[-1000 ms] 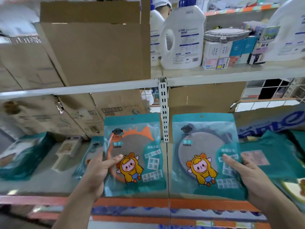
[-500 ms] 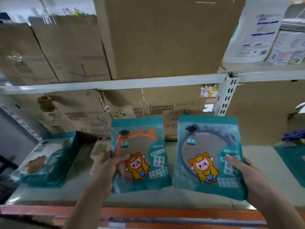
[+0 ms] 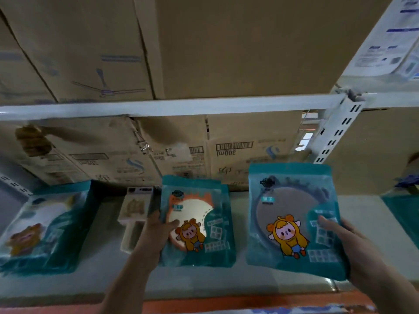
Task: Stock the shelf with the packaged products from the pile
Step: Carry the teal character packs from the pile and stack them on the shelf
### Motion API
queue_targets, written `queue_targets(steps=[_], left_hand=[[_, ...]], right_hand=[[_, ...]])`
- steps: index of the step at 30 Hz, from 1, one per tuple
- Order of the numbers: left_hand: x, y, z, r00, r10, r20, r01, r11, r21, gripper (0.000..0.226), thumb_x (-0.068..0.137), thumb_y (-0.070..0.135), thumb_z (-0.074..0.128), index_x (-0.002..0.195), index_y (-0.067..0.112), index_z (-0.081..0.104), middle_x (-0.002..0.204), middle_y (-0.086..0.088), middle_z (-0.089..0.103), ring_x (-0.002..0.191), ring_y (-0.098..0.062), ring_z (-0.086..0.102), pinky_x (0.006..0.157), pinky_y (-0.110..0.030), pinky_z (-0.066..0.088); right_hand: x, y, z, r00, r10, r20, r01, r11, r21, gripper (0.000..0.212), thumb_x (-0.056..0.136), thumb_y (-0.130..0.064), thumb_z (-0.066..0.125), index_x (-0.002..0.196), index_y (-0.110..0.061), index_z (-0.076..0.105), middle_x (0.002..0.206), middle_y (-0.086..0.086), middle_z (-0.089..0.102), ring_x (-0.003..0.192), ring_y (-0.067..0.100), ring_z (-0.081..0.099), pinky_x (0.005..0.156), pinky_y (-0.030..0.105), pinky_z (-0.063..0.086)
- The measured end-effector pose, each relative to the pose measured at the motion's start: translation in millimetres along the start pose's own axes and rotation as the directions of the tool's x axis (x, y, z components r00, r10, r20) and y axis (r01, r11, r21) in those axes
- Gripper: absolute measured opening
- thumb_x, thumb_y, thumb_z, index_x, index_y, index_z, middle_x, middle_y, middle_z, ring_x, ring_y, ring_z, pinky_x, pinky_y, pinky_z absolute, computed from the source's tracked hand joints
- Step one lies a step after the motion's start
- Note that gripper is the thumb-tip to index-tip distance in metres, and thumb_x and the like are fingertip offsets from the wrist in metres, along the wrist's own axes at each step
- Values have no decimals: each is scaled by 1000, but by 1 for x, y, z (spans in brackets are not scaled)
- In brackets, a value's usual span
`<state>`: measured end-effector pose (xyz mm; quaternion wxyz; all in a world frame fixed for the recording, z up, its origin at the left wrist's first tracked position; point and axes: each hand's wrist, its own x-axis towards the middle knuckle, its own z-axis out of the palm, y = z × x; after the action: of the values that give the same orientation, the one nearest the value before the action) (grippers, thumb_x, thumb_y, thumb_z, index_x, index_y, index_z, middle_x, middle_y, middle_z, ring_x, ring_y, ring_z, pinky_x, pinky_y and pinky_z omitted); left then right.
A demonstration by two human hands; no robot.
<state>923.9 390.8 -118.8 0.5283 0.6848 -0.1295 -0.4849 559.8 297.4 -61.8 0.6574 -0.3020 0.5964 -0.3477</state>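
Across the top of the view, cardboard boxes (image 3: 226,41) now fill the upper level where detergent bottles stood a second ago. The head has swung left, so the slotted upright (image 3: 335,137) that was dead centre between the two packs now sits off to the right. This puts both packs over the left bay's shelf (image 3: 244,284), whose grey board shows bare between and below them. More boxes (image 3: 249,150) line its back.

At the left end lies a big teal bundle (image 3: 45,227), and another teal pack (image 3: 403,214) just shows at the right edge.

The right pack (image 3: 292,218), with the grey disc, is held upright above the board, tilted slightly. The left pack (image 3: 197,223), with the orange-rimmed disc, has gone lower and deeper into the bay than half a second ago. Its bottom edge looks to be at or very near the board. A second teal edge shows behind its right side, but I cannot tell whether that is another pack. A pale boxed item (image 3: 136,207) lies just to its left.

The left hand (image 3: 156,232) pinches the left pack's edge, thumb on the front and fingers hidden behind. The right hand (image 3: 353,241) grips the right pack's edge the same way.

Carrying looks finished and placing seems to be starting, left pack first.
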Motion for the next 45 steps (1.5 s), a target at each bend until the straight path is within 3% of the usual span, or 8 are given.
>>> queue_targets(steps=[8,12,16,20,28,33,42,45], left_hand=[[47,-33,1,998,7,-66,3,988,153,28,89,5,70,108,25,65,99,-10,77,90,-36,75,78,-64,59],[84,-75,-11,995,45,-86,-19,960,280,40,68,40,74,105,46,58,118,-7,65,99,-33,72,70,-59,61],[64,-55,3,995,72,-65,-46,941,336,37,82,16,71,112,33,57,115,-8,63,96,-27,71,66,-46,64],[86,-78,-3,997,68,-33,-52,936,347,64,65,37,71,127,43,53,124,-6,62,101,-29,71,66,-46,64],[72,-61,6,998,58,-21,-48,947,317,62,91,8,64,142,36,42,127,-8,60,98,-27,73,64,-47,64],[69,-59,7,997,70,-14,-61,932,357,57,94,1,60,140,30,43,121,-6,65,97,-24,73,68,-49,64],[45,-32,2,992,123,19,-110,796,595,29,95,5,58,114,27,53,99,-1,69,76,-11,71,53,-22,56],[34,-20,-6,975,218,52,-206,782,589,29,98,8,58,120,27,56,103,5,67,85,-4,66,61,-19,55]], right_hand=[[17,4,14,999,46,19,-44,996,-77,42,75,-23,68,115,-15,64,96,20,76,84,42,73,75,52,58],[24,9,16,997,77,-9,-77,992,-104,45,75,-25,69,119,-16,64,100,19,76,88,42,74,79,52,57],[27,11,22,996,87,1,-87,989,-120,43,76,-25,68,117,-15,64,98,19,77,82,39,75,76,50,57],[27,7,27,997,75,4,-74,987,-144,36,80,-25,66,114,-15,63,91,17,77,79,36,74,71,47,56],[29,11,35,996,91,9,-88,982,-168,31,89,-24,66,118,-14,64,97,18,77,84,38,75,71,47,58],[28,12,43,995,91,33,-84,980,-182,31,92,-25,66,121,-16,64,102,16,77,90,39,75,78,50,59],[9,9,57,993,54,103,-33,980,-196,35,85,-24,70,120,-18,64,103,16,77,91,38,75,83,54,58],[7,13,60,994,45,98,-25,980,-199,28,95,-18,64,122,-18,63,103,17,77,90,39,75,79,50,58]])
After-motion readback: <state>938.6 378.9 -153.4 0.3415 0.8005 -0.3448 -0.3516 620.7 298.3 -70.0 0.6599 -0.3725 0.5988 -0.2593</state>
